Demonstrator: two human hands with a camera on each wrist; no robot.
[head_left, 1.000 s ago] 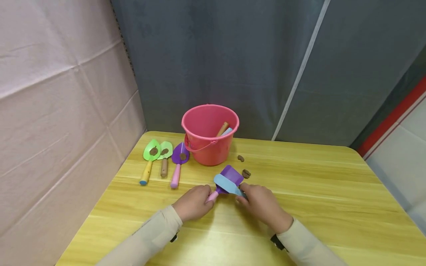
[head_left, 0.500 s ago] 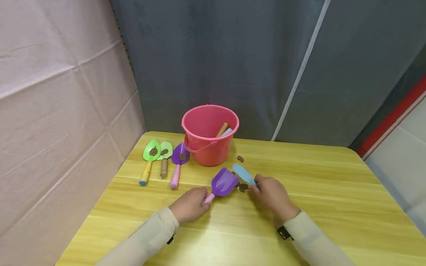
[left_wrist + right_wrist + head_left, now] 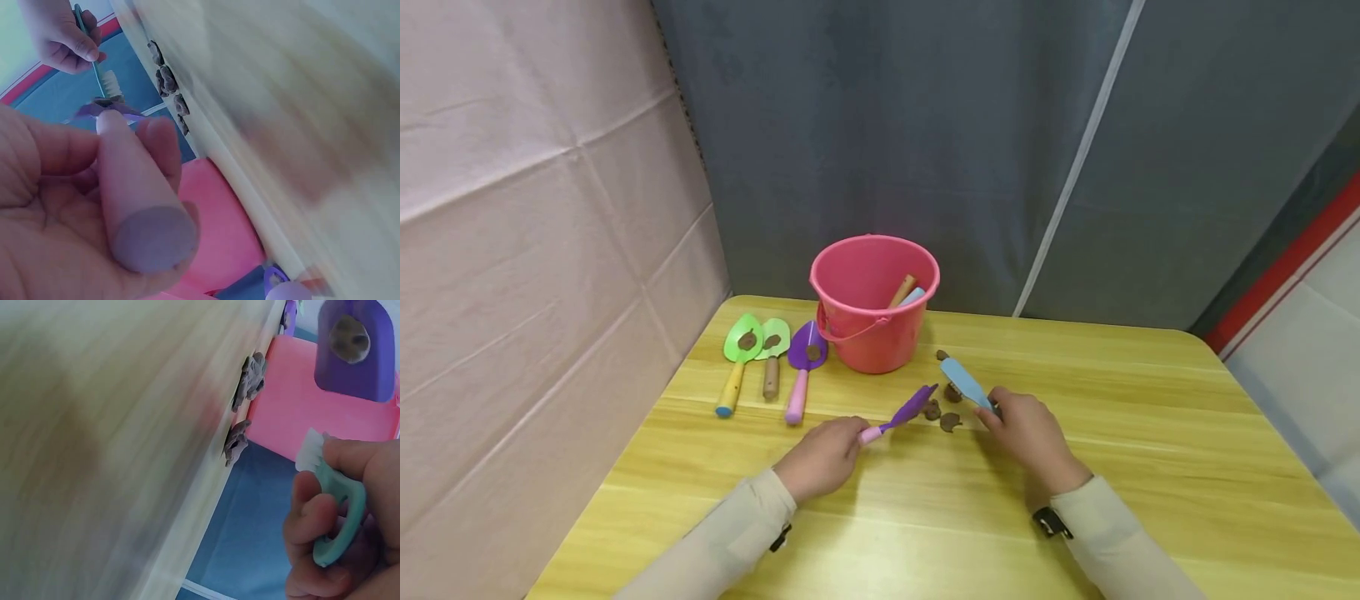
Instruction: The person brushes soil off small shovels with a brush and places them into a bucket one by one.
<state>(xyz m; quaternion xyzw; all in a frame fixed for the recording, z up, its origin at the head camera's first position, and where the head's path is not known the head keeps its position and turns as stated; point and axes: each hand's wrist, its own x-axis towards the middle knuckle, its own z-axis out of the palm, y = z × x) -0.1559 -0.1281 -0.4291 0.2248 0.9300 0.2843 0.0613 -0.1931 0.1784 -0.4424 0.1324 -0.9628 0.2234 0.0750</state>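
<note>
A grey-blue curtain [image 3: 880, 125] behind, a pale pink cloth [image 3: 542, 250] at left and a red band [image 3: 1285, 265] at far right surround the wood-grained bench [image 3: 1150, 417]. Near its back edge stands a pink bucket [image 3: 872, 343], with a wooden handle [image 3: 903, 290] and a light blue object [image 3: 912, 296] inside. In front, the hands work well apart: the left hand [image 3: 820, 458] is clamped on the handle of a purple shovel [image 3: 912, 407], its blade tilted; the right hand [image 3: 1030, 429] grips a light blue brush [image 3: 966, 383], bristles off the bench. Left of the bucket lie a bright green trowel [image 3: 737, 363], a pale green trowel [image 3: 771, 361] and a purple trowel [image 3: 802, 369] — each bearing one brown lump. The sweeping-up appears only partly done: one brown piece [image 3: 350, 339] rests on the shovel's blade — best seen from the right wrist — while at least four loose pieces [image 3: 951, 422] remain on the bench, near the bucket and brush.
</note>
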